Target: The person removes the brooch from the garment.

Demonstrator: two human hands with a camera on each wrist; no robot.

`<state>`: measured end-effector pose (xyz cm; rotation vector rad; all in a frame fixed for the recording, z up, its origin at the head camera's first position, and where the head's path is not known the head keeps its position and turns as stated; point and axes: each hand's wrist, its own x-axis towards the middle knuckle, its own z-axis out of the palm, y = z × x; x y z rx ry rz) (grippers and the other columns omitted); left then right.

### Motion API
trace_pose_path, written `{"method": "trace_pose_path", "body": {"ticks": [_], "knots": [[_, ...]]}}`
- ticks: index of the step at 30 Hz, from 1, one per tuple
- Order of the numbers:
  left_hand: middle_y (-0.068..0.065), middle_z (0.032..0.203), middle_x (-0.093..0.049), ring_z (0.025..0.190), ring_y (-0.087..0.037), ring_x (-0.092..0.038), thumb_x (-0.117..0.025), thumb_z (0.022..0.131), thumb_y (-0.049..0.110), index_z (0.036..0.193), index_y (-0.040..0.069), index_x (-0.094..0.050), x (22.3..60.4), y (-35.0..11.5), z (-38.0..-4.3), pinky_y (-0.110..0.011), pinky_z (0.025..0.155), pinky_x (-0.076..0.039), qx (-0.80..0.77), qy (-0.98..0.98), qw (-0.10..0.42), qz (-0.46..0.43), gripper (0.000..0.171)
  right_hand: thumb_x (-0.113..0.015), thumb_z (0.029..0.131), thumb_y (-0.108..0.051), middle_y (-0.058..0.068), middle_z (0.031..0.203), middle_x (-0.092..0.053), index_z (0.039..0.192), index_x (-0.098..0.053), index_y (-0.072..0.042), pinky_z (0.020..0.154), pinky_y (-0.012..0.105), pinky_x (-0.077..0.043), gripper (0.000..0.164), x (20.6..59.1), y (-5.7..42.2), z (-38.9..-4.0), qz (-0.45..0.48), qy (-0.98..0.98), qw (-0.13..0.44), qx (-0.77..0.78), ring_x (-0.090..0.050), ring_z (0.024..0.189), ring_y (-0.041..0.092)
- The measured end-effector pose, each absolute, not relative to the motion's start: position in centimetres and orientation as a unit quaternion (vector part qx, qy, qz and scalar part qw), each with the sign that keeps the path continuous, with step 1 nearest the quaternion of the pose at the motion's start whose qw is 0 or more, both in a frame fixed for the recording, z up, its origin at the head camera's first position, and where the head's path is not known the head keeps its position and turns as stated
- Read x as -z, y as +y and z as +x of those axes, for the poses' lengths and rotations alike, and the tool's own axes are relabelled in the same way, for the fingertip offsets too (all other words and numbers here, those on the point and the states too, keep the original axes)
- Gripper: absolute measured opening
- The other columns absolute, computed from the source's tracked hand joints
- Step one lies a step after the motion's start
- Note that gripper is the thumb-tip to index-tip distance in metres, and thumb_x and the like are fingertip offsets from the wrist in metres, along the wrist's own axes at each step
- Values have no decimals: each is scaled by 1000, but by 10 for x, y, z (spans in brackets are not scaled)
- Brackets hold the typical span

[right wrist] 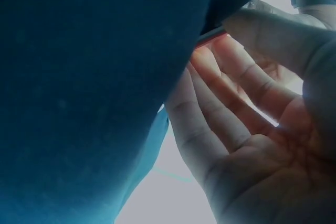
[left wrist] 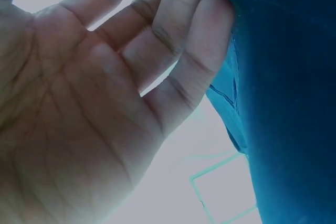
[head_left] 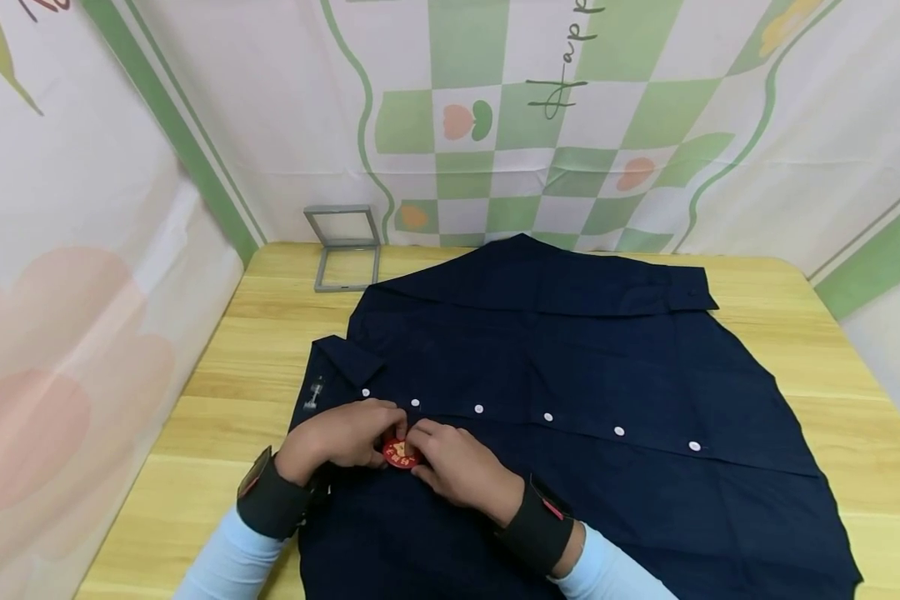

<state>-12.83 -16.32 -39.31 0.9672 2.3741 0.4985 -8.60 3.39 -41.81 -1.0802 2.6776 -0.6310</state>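
A round red badge [head_left: 401, 456] with yellowish markings lies on the front of a navy blue shirt [head_left: 607, 367], just below its row of white buttons. My left hand [head_left: 354, 432] pinches the badge at its left and upper edge. From the other side, my right hand [head_left: 461, 465] holds its right edge between thumb and fingers. The right wrist view shows a thin strip of the badge's red rim [right wrist: 212, 37] by the right fingertips. In the left wrist view, the left palm [left wrist: 89, 103] faces the camera beside the blue cloth, and the badge is hidden there.
The shirt is spread sideways over a wooden table [head_left: 217, 383], its collar [head_left: 351, 360] at the left. A small clear fastener-like piece [head_left: 313, 393] lies on the collar. A grey hinged frame [head_left: 347, 250] stands open at the back left, near a patterned curtain [head_left: 285, 125].
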Motion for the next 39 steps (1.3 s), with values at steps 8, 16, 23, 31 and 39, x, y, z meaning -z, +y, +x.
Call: {"method": "trace_pose_path", "body": {"ticks": [8, 16, 23, 31, 39], "knots": [[4, 89, -55, 75, -6, -49, -80, 79, 6, 93, 15, -60, 394, -161, -129, -21, 66, -44, -179, 880, 269, 349, 25, -76, 87, -19, -5, 93, -61, 92, -61, -17, 68, 19, -48, 16, 415, 35, -86, -366, 901, 92, 214, -59, 82, 6], [3, 90, -57, 74, -6, -49, -77, 80, 6, 96, 14, -63, 389, -160, -128, -21, 67, -44, -175, 882, 269, 344, 23, -71, 91, -32, -3, 101, -62, 98, -65, -15, 67, 19, -45, 19, 403, 40, -84, -340, 902, 129, 234, -52, 77, 3], [3, 88, -56, 74, -6, -49, -75, 81, 5, 95, 13, -63, 385, -161, -127, -21, 66, -43, -180, 881, 265, 347, 20, -70, 90, -33, 4, 108, -61, 114, -66, -10, 65, 20, -45, 34, 401, 32, -77, -281, 914, 140, 257, -55, 79, 5], [4, 88, -56, 73, -5, -49, -72, 83, 5, 97, 12, -64, 384, -162, -125, -20, 66, -44, -187, 879, 262, 352, 18, -73, 88, -33, 2, 91, -56, 106, -67, -10, 55, 19, -39, 29, 407, 26, -72, -252, 926, 128, 248, -46, 63, 5], [4, 87, -55, 73, -4, -49, -72, 84, 7, 95, 12, -64, 385, -161, -125, -20, 66, -45, -190, 878, 249, 362, 14, -72, 89, -32, 2, 93, -56, 106, -66, -10, 51, 19, -39, 28, 412, 25, -74, -240, 930, 121, 251, -47, 61, 5]]}}
